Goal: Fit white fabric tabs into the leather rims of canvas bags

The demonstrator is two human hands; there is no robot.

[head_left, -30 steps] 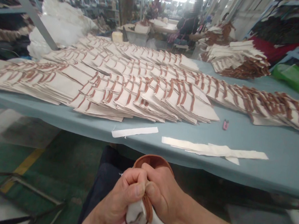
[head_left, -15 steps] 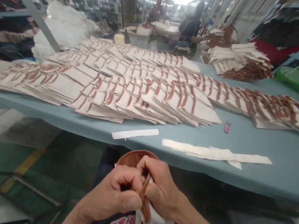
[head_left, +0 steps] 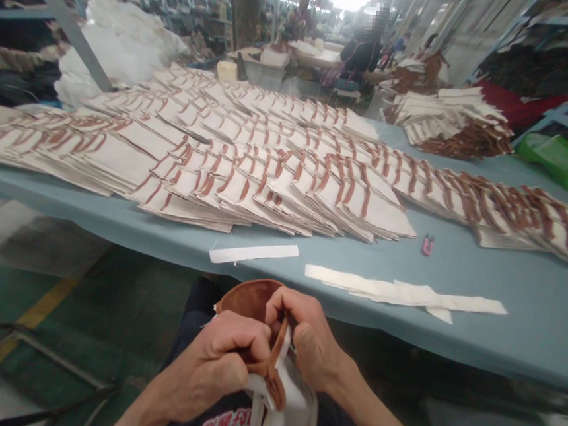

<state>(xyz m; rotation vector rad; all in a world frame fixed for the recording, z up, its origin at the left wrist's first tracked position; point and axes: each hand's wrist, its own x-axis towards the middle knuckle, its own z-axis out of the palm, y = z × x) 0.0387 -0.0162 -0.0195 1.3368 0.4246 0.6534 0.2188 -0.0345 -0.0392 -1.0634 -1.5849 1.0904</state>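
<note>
Both hands grip a white fabric piece with brown trim [head_left: 294,379] above my lap. On its left side, my left hand [head_left: 216,359] pinches the brown edge between curled fingers and thumb. Opposite it, my right hand [head_left: 305,341] has its fingers hooked over the brown edge, the thumb lying along the white cloth. Between the hands the brown trim bends into a fold. A wide brown part [head_left: 251,296] of the piece stands up behind my hands. Parts of the fingertips are hidden in the cloth.
Overlapping rows of white pieces with brown trim [head_left: 266,185] cover much of the blue table [head_left: 360,253]. Near the front edge lie a white strip [head_left: 254,253], several cream strips [head_left: 401,291] and pink thread snips [head_left: 427,245]. A person [head_left: 360,54] sits farther back.
My hands have spread slightly apart, and the brown edge between them has opened into a wider fold. More of the brown inside shows. The camera view has shifted a little.
</note>
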